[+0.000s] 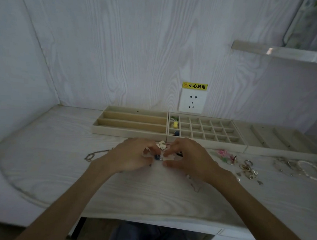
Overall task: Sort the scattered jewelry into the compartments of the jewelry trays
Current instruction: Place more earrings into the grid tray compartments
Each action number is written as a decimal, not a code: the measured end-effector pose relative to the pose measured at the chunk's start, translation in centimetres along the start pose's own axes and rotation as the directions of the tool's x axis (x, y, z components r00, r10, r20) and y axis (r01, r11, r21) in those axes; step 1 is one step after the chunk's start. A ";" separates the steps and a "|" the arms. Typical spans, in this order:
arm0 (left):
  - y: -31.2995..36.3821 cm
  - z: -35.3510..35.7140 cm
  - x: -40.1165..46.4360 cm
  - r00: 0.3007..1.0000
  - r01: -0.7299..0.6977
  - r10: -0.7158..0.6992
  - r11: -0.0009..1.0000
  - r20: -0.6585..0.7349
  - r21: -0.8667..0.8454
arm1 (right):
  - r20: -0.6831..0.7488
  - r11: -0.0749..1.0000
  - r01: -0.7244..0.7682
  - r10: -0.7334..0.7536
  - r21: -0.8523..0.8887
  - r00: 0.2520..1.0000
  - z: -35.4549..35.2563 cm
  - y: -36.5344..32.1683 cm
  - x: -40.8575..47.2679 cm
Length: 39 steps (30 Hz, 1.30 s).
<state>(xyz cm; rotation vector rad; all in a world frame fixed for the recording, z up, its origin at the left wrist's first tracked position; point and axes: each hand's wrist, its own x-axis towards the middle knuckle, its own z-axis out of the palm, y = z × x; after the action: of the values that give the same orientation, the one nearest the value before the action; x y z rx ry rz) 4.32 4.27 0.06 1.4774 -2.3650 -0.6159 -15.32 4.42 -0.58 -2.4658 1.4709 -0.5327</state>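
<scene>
- A small dark blue bead piece [157, 157] sits between the two hands, just above the table [151, 193], in front of the seam where the long-slot tray [130, 135] meets the grid tray [207, 145]. It seems to be fixed to something clear or pale, but blur hides what.
- The left hand [133, 155] has its fingers curled in on that piece; the right hand [187, 156] pinches the pale part from the other side, thumb below and fingers above. Both hold it narrowly.
- The piece looks round, so I cannot tell a long axis or which way it points.
- A small white ornament [161, 144] lies just beyond the fingertips, near the tray edge.
- To do this step well, I judge: work the bead free with fingertip pressure only, keep it low over the table so a slip does not send it rolling, then lift it clear before moving.
- The grid tray's left column already holds a green item [174, 118], a yellow one [175, 125] and a blue one [176, 133]; the blue cell looks the likely match.
- A chain [95, 154] lies left; more jewelry [246, 167] is scattered right.
</scene>
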 end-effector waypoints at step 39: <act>0.3 -1.2 9.5 0.948 0.014 -0.050 0.993 -0.313 -0.117 | -0.046 0.871 -0.367 0.402 0.327 0.914 -3.8 2.8 6.4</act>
<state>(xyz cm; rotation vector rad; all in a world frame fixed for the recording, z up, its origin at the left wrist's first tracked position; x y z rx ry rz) 0.50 -4.44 1.35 1.4465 -2.0325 -0.4711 -16.39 -2.57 3.09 -1.8627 1.7129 -0.7619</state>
